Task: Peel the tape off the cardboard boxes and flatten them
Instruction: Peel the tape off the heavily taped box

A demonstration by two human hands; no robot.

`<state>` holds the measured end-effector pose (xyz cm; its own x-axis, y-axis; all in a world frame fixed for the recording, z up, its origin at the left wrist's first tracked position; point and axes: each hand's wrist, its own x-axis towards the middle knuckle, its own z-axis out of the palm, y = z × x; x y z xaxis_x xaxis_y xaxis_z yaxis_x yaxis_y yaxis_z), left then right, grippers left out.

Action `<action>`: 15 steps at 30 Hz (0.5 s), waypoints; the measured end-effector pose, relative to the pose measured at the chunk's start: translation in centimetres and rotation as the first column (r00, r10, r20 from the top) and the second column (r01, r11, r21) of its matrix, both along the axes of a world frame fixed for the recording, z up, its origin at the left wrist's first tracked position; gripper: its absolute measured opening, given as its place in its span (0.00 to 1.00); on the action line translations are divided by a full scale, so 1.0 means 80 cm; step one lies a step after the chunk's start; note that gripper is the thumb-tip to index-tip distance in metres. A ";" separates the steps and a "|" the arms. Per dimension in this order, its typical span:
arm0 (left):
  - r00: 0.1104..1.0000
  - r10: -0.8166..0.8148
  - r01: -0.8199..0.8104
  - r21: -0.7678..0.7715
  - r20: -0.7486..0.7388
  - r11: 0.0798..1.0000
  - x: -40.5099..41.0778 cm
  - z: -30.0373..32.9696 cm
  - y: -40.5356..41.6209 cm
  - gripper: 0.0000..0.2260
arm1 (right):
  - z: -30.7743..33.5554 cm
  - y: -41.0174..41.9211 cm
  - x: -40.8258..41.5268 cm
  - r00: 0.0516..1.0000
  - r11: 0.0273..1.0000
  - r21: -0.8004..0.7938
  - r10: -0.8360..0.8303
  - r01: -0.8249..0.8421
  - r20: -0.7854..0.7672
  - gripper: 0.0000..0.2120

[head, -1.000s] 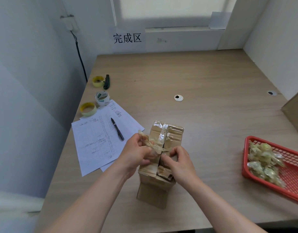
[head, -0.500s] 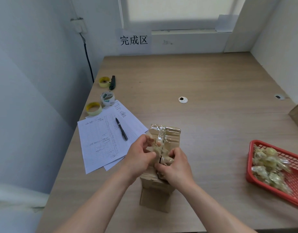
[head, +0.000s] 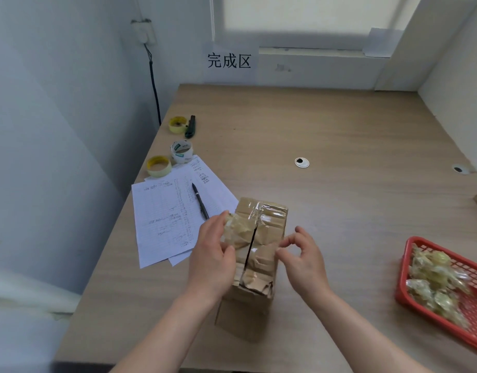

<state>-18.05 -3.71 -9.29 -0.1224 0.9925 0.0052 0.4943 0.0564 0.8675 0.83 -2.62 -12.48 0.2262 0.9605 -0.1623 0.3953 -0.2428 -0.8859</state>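
a wooden bench point(head: 339, 135) carries everything. near its front edge a cardboard box point(head: 254, 262) is stood upright, its top seam split. a red basket point(head: 414, 300) of crumpled tape is set well to the right. a wad of peeled tape point(head: 236, 232) is gripped by the left hand point(head: 213, 261) on the box top. the right hand point(head: 303, 261) is held beside the box, fingers point(head: 285, 254) loosely curled, nothing gripped.

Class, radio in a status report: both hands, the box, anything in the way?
Left hand gripping crumpled clear tape wad. Right hand pinching at brown cardboard box; far-end tape remains. Nothing obstructing.
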 end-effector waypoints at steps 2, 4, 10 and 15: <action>0.999 0.012 -0.012 0.001 -0.043 1.000 0.002 -0.008 -0.004 0.37 | 0.008 0.015 0.012 0.997 0.999 0.025 0.021 -0.023 0.078 0.13; 0.993 -0.002 0.001 -0.007 -0.114 1.000 0.006 -0.012 -0.009 0.46 | 0.014 0.034 0.020 0.978 0.993 0.019 0.112 -0.117 0.174 0.17; 0.969 0.031 -0.047 -0.060 -0.245 0.997 0.021 -0.031 -0.026 0.53 | 0.014 0.099 0.004 0.833 0.916 -0.036 0.379 -0.400 0.404 0.36; 0.975 -0.049 0.043 -0.029 -0.215 0.999 0.031 -0.039 -0.036 0.50 | -0.002 0.104 0.006 0.746 0.872 -0.110 0.468 -0.477 0.473 0.30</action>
